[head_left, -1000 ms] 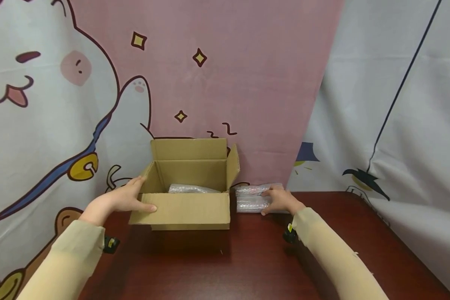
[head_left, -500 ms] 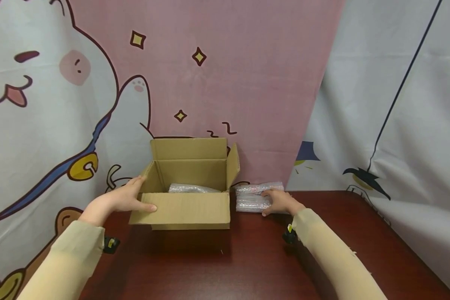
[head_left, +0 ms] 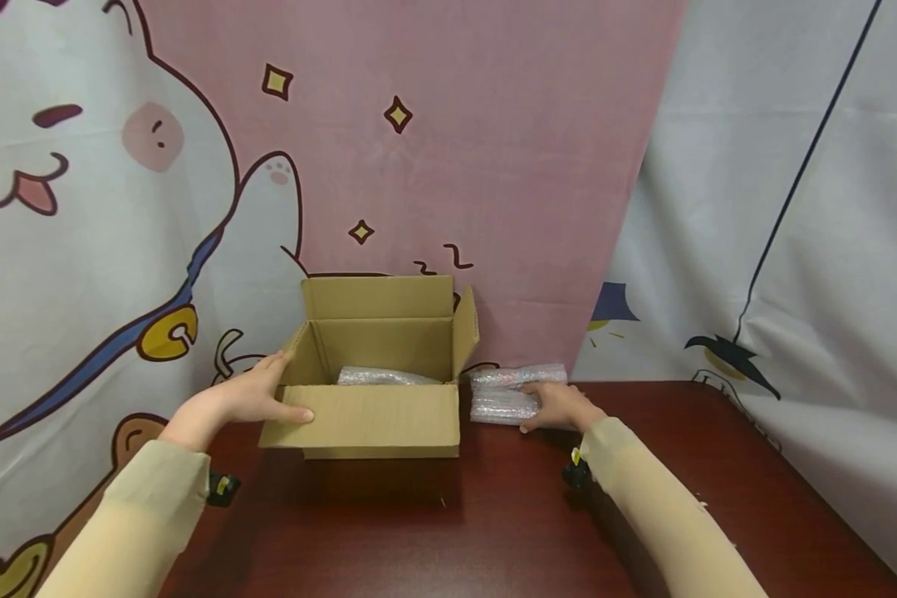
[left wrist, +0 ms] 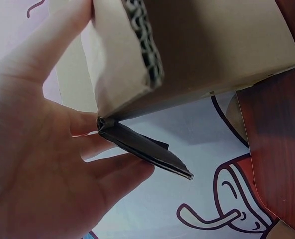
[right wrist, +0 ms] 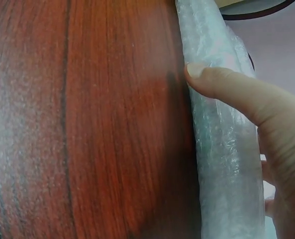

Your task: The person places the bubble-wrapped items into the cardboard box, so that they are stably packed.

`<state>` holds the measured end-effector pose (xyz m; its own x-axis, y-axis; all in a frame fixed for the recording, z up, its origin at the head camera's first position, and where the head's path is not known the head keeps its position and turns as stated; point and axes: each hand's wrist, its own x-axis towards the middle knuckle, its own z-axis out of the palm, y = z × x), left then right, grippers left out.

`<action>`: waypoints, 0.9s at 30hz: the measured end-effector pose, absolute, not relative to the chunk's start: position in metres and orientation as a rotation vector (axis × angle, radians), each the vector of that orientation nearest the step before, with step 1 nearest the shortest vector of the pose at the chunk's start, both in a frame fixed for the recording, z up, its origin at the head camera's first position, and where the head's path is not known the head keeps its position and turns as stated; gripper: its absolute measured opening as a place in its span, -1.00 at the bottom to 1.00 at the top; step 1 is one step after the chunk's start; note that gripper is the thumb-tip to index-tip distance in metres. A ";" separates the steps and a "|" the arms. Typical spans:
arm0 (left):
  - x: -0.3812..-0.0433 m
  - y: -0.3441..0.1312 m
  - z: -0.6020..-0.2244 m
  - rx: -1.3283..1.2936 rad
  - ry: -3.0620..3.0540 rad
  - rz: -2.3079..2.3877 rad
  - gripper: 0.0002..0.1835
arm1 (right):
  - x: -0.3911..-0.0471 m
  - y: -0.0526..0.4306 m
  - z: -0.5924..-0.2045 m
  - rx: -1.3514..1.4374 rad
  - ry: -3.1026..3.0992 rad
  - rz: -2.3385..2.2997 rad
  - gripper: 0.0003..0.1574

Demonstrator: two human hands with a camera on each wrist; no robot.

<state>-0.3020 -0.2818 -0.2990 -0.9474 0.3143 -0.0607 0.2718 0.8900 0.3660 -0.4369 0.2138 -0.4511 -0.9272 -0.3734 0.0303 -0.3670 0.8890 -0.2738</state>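
An opened cardboard box (head_left: 381, 423) stands on the table with its flaps spread. At its left front corner my left hand (head_left: 242, 399) grips it, the thumb lying over the front flap. In the left wrist view the other fingers (left wrist: 122, 172) reach behind the left side flap. To the right of the box lies a clear bubble-wrap bundle (head_left: 502, 405), flattish and ridged. My right hand (head_left: 564, 404) holds its right end. In the right wrist view the thumb (right wrist: 212, 82) presses the near side, and the other fingers are partly hidden behind it.
Inside the box more bubble wrap (head_left: 381, 376) shows above the front edge. The dark red wooden table (head_left: 523, 531) runs to a printed cloth backdrop (head_left: 508, 208) close behind the box and bundle. Another hanging cloth borders the right edge.
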 end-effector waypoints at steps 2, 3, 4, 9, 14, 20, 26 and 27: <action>-0.302 -0.282 -0.299 0.461 2.942 0.543 0.31 | -0.437 0.214 -0.449 -0.600 3.033 -0.422 0.01; -0.301 -0.282 -0.299 0.464 2.944 0.543 0.31 | -0.437 0.214 -0.448 -0.602 3.033 -0.420 0.00; -0.301 -0.281 -0.299 0.467 2.946 0.541 0.31 | -0.437 0.215 -0.447 -0.607 3.031 -0.428 -0.01; -0.300 -0.281 -0.298 0.475 2.945 0.545 0.30 | -0.438 0.219 -0.442 -0.689 3.003 -0.501 -0.05; -0.299 -0.281 -0.297 0.475 2.936 0.562 0.29 | -0.440 0.227 -0.431 -0.802 2.958 -0.569 -0.04; -0.300 -0.281 -0.298 0.474 2.927 0.558 0.29 | -0.439 0.237 -0.411 -0.862 2.930 -0.574 -0.03; -0.300 -0.282 -0.298 0.466 2.933 0.557 0.29 | -0.439 0.241 -0.385 -0.874 2.923 -0.547 -0.03; -0.300 -0.281 -0.298 0.466 2.932 0.557 0.29 | -0.439 0.242 -0.380 -0.879 2.924 -0.543 -0.04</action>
<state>-0.3001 -0.2814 -0.2976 -0.9453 0.3206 -0.0601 0.2762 0.8848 0.3753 -0.4386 0.2420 -0.3804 -0.8386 -0.5413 0.0613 -0.5272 0.7782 -0.3413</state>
